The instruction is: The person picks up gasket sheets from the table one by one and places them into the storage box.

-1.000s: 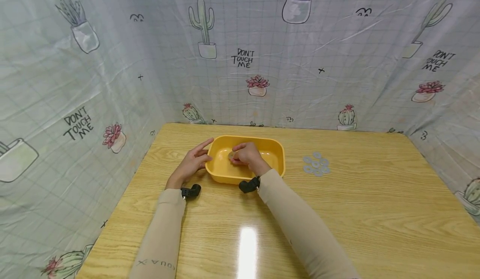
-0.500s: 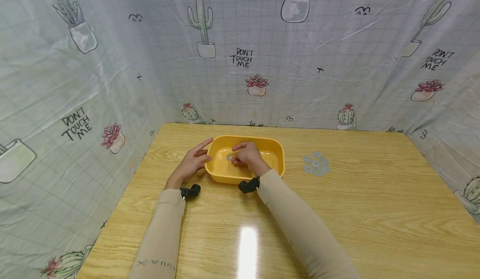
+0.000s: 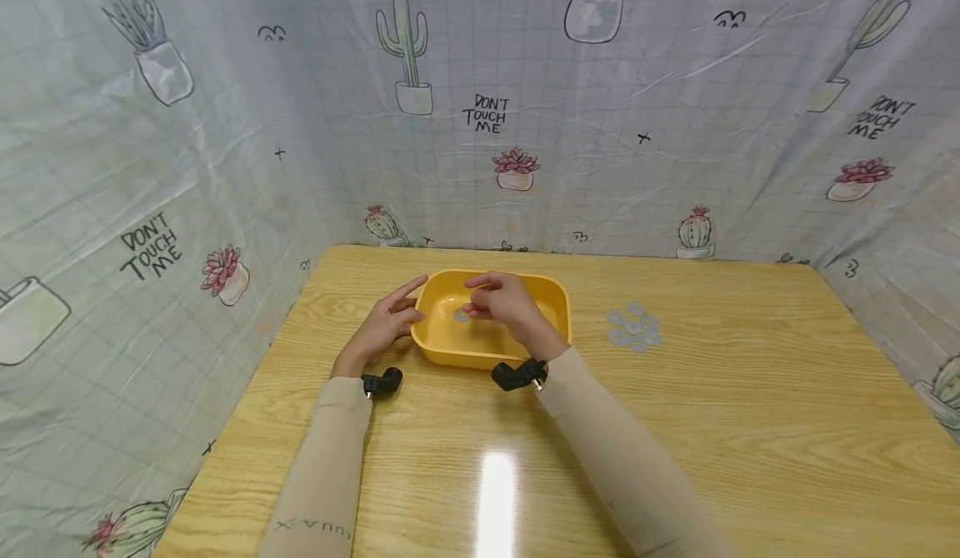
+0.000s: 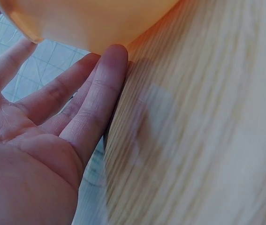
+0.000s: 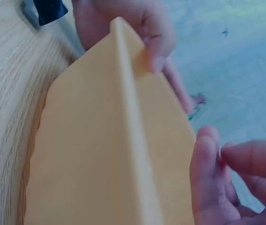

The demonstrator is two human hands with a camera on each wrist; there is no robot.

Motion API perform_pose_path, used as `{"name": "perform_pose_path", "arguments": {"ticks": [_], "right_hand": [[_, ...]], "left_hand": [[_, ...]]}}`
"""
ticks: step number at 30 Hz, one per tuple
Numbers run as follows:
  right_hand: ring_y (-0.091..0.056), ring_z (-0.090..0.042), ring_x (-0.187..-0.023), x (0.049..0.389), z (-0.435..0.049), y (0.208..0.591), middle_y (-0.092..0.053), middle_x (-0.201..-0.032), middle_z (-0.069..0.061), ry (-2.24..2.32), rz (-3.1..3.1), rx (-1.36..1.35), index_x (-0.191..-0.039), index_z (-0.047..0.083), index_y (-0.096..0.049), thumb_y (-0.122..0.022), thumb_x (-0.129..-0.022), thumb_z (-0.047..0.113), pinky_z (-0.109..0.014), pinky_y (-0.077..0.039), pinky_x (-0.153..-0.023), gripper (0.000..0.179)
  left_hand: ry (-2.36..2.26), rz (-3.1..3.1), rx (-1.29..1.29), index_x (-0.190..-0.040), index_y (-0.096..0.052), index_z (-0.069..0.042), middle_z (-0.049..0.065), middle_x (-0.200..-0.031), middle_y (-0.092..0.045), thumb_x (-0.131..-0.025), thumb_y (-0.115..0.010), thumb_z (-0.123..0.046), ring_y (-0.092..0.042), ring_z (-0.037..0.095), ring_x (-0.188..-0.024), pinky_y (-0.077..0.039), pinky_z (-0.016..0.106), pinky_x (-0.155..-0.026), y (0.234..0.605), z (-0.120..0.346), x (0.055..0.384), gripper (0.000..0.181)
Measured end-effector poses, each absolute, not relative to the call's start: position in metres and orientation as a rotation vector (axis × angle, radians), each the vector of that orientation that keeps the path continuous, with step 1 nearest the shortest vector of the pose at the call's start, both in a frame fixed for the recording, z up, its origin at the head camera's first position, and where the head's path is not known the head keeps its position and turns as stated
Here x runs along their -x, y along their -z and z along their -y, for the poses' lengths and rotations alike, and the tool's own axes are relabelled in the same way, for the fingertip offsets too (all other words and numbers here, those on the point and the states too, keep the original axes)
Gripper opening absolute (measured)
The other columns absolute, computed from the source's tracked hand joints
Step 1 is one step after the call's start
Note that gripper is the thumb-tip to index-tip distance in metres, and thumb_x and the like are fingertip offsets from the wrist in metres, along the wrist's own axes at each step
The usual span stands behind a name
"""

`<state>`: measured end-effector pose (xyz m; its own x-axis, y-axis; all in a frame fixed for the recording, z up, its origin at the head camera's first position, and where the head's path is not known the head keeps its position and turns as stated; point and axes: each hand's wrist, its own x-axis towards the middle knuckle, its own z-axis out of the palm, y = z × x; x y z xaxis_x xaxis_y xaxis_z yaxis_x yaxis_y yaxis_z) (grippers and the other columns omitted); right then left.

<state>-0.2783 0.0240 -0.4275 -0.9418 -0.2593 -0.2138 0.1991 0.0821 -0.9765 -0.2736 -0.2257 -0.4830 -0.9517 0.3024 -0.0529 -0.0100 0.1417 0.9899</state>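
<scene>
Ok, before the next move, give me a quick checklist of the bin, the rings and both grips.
1. Left grip at the left end of the yellow bin, thumb over the rim: ok.
2. Bin upright on the wooden table: ok.
3. Right grip above the bin: ok.
4. Right grip's finger and thumb free of any ring: cannot tell; the gap is too blurred.
5. Grey disc in the bin fully visible: not ok; the right fingers seem to cover part of it.
6. All rings inside the bin: not ok; grey rings lie clustered right of it.

glossy plastic bin [image 3: 444,338], shiny wood-grain table [image 3: 750,375]
</scene>
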Motion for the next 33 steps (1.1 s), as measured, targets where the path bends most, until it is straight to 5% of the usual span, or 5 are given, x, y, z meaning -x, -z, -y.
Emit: {"name": "perform_pose_path", "arguments": {"ticks": [4,14,22,33], "right_hand": [[-0.073,-0.031,-0.096,0.269,-0.046,0.419,-0.065,-0.108,-0.015,1.985,-2.027,0.165,-0.133,-0.002,-0.063,-0.057,-0.103,0.003,-0.053,-0.053,-0.103,0.031],[-0.071,-0.014,-0.082,0.250,-0.135,0.415,-0.065,-0.098,-0.007,2.091,-2.086,0.356,-0.134,-0.008,-0.057,-0.056,-0.106,0.016,-0.027,-0.063,-0.078,0.037],[-0.071,-0.011,-0.079,0.249,-0.197,0.430,-0.064,-0.090,0.000,2.268,-2.035,0.250,-0.119,0.008,-0.066,-0.060,-0.104,0.019,-0.024,-0.062,-0.077,0.020],[-0.071,-0.007,-0.075,0.256,-0.265,0.449,-0.066,-0.085,0.005,2.148,-2.341,-0.034,-0.114,0.013,-0.066,-0.059,-0.104,0.019,-0.023,-0.061,-0.073,0.013]], "left_hand": [[-1.898,-2.169,-0.306,-0.162,-0.034,-0.028,0.022,-0.152,-0.048,-0.101,-0.057,-0.010,-0.055,0.044,-0.133,-0.061,0.029,-0.087,0.483,0.225,0.275,0.068],[-1.903,-2.168,-0.307,-0.162,-0.035,-0.028,0.022,-0.152,-0.048,-0.101,-0.058,-0.011,-0.056,0.043,-0.131,-0.061,0.028,-0.087,0.484,0.225,0.274,0.067],[-1.895,-2.194,-0.307,-0.161,-0.035,-0.031,0.022,-0.151,-0.048,-0.102,-0.057,-0.011,-0.057,0.043,-0.129,-0.061,0.030,-0.087,0.486,0.231,0.273,0.066],[-1.877,-2.181,-0.316,-0.161,-0.035,-0.033,0.022,-0.153,-0.046,-0.103,-0.057,-0.013,-0.054,0.045,-0.133,-0.061,0.033,-0.091,0.487,0.229,0.274,0.065]]}}
